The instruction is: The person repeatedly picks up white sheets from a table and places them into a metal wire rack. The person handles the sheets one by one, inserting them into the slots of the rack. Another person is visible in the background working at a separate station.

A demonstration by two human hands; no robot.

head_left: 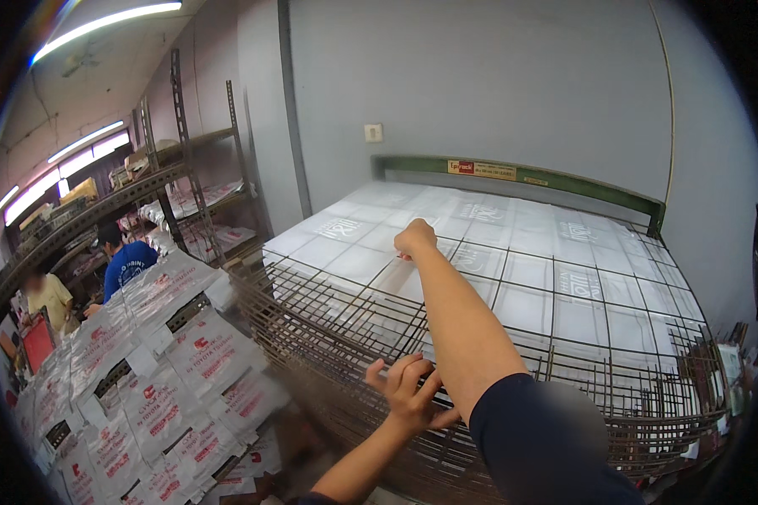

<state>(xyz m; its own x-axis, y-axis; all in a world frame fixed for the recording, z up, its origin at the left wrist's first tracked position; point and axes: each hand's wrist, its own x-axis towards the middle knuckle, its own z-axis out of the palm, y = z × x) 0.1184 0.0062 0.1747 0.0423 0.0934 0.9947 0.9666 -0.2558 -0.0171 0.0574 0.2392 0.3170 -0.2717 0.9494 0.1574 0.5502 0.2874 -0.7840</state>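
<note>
Right hand [416, 239] curls closed over the wire rack [330, 335] — whether on anything, I cannot tell; left hand [409, 394], fingers parted, is at its near edge. White sheets [526, 306] span the rack — likely being arranged; next calls for careful fingertips.

White sheets [337, 261] are spread among stacked wire racks [320, 337]; the right hand [416, 239] (fingers curled) is stretched across, the left hand [410, 394] held loosely open near the front edge.

Lost to me
At centre, I can't tell if the curled right hand [416, 239] grips anything; the lower edge cuts the dark sleeve [535, 425]; far left, the yellow-shirted person [55, 295] is unclear.
</note>
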